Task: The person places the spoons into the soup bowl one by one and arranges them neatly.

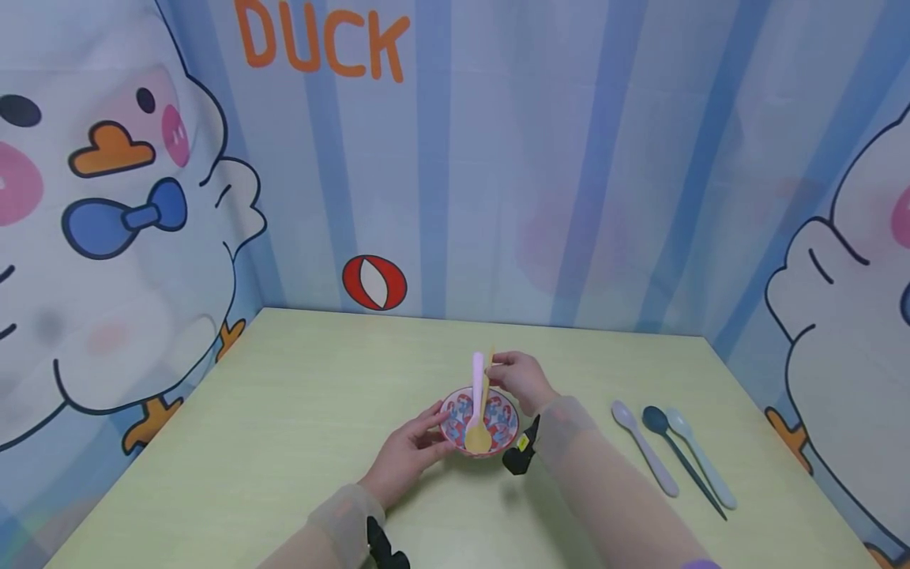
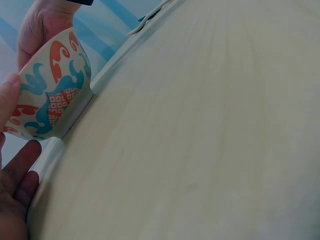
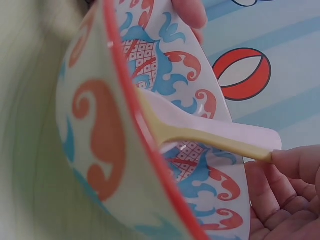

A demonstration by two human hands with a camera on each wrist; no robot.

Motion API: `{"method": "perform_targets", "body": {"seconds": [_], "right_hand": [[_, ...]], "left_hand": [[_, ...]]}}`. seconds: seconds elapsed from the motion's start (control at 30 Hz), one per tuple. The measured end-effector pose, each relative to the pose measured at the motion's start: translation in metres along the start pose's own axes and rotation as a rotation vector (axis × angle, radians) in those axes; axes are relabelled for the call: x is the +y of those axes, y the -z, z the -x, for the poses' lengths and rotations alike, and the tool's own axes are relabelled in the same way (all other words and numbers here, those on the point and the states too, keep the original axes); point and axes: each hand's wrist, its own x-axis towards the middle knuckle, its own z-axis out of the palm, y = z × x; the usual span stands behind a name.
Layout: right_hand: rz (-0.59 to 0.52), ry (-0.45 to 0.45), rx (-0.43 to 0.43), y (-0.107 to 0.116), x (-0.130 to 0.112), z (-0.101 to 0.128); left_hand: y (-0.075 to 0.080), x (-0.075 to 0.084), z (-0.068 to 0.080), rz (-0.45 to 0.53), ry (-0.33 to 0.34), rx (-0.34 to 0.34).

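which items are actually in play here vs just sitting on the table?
In play:
- patterned bowl, steadied by left hand
- yellow spoon, handle pinched by right hand, scoop in the bowl
- pink spoon, standing in the bowl

Lying about:
- lilac spoon, dark blue spoon, pale grey spoon, side by side on the table
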Motion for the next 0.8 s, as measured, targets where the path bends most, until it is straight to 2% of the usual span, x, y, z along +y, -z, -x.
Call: {"method": "perform_targets", "body": {"seconds": [0.33, 0.57, 0.8], "right_hand": [[-0.008, 0.052, -0.034, -0.006, 0.001, 0.0], [0.003, 0.029, -0.029, -0.011, -0.001, 0.002], [0.026, -0.002, 0.003, -0.013, -0.004, 0.005]], "left_hand": [[0.001, -0.002, -0.001, -0.02, 0.019, -0.005], [0.001, -0.002, -0.001, -0.028, 0.004, -0.001], [0.0, -0.001, -0.001, -0.024, 0.02, 0.001]]}}
